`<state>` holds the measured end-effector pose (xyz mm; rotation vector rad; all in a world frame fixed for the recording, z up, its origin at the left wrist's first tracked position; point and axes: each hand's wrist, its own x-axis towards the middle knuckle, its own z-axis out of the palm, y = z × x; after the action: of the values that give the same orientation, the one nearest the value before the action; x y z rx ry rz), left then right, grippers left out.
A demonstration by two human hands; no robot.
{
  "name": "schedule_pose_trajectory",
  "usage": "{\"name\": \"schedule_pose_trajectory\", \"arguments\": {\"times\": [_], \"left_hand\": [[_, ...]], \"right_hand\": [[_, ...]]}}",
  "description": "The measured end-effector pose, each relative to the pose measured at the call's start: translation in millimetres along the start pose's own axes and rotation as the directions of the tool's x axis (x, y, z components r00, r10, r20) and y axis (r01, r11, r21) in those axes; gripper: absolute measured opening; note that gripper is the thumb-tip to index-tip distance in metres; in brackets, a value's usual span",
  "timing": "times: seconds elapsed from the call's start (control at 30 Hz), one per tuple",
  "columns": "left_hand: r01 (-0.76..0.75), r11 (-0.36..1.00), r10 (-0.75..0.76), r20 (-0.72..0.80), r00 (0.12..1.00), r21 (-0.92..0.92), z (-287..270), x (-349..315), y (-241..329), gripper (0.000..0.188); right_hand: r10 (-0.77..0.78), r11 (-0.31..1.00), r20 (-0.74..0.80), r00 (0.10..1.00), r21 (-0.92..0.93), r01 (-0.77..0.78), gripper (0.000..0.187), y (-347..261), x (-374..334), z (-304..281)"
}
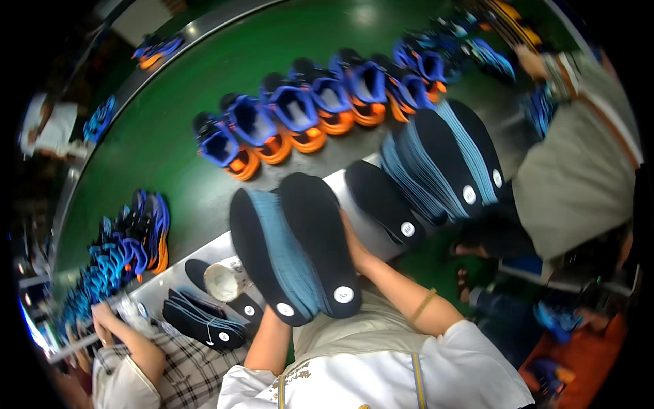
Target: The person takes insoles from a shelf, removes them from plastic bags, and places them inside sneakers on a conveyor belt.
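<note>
A thick stack of shoe insoles (276,245), black on the outer faces with blue-grey edges between, is held up in front of my body. My right hand (351,240) grips its right side, with the fingers mostly behind it. Under the stack's lower left comes my left hand (271,323), also holding it; its fingers are hidden. Round white stickers mark the heel ends. Just right of the held stack, a few black insoles (381,198) lie on the metal ledge (344,194), beside a larger fanned stack of insoles (436,160).
Several blue-and-orange shoes (293,109) stand in a row on the green surface (177,88) beyond the ledge. More shoes (129,238) cluster at left. A roll of tape (223,282) and a tied insole bundle (201,320) lie left of me. Co-workers (572,170) flank me.
</note>
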<state>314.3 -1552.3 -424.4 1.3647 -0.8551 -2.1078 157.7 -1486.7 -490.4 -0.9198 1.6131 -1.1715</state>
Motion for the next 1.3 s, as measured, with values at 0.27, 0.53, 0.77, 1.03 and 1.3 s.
{"name": "schedule_pose_trajectory", "arguments": {"times": [0.27, 0.53, 0.77, 1.03, 1.3], "left_hand": [[-0.287, 0.941, 0.325, -0.234, 0.916, 0.179, 16.5, -31.9, -55.7, 0.036], [0.179, 0.508, -0.504, 0.122, 0.855, 0.843, 39.0, -106.6, -196.5, 0.027], [-0.257, 0.082, -0.312, 0.27, 0.911, 0.963, 29.2, 76.9, -274.9, 0.025], [-0.355, -0.217, -0.485, 0.215, 0.848, 0.909, -3.9, 307.1, -413.2, 0.028], [-0.407, -0.486, -0.519, 0.119, 0.847, 0.773, -79.5, 435.9, -490.9, 0.043]], "right_hand": [[0.007, 0.891, -0.038, 0.999, 0.454, 0.011, 0.062, 21.9, -103.5, -30.7], [0.905, 0.232, 0.009, 0.426, 0.828, -0.511, 0.029, 305.5, -363.3, -16.7], [0.93, 0.341, -0.279, 0.239, 0.898, -0.277, 0.024, 443.7, -370.5, -55.7], [0.659, 0.703, -0.442, 0.609, 0.073, -0.708, 0.029, 621.1, -244.6, -112.4], [0.587, 0.516, -0.73, 0.351, 0.004, -0.856, 0.04, 725.0, -80.2, -231.9]]}}
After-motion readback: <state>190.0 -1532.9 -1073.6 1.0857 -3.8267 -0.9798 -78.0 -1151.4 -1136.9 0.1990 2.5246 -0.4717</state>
